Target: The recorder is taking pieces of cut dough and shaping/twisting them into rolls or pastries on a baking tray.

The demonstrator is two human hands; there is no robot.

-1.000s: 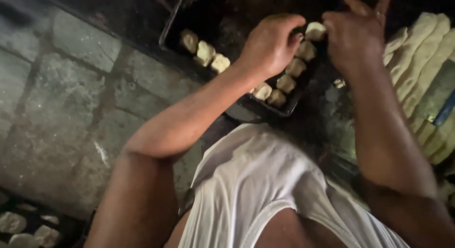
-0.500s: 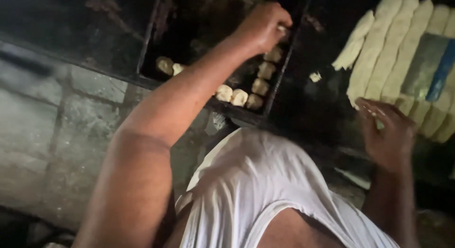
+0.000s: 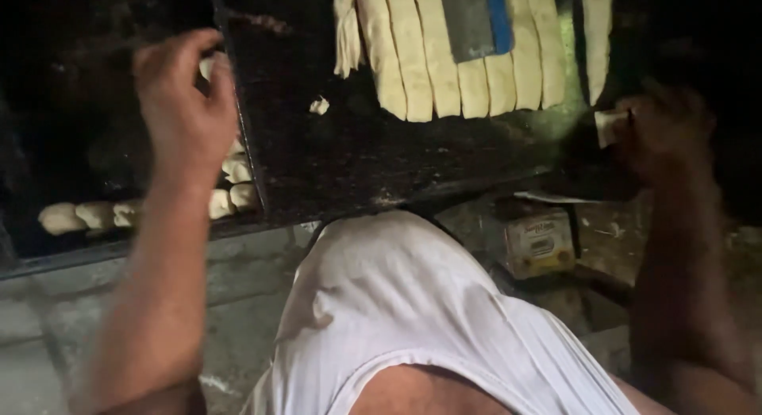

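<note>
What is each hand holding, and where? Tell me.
The right hand pinches a small piece of dough by its edge. The left hand is over the dark tray; a hold cannot be told.

Dim, uneven light, deep black shadow at both upper corners, soft motion blur throughout, grainy dark areas.

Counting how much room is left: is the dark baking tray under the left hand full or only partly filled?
Partly filled. Dough pieces line the tray's near edge and right side; the middle is dark and bare.

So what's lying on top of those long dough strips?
A flat grey scraper with a blue edge lies across the dough strips. The dough beneath it is covered.
</note>
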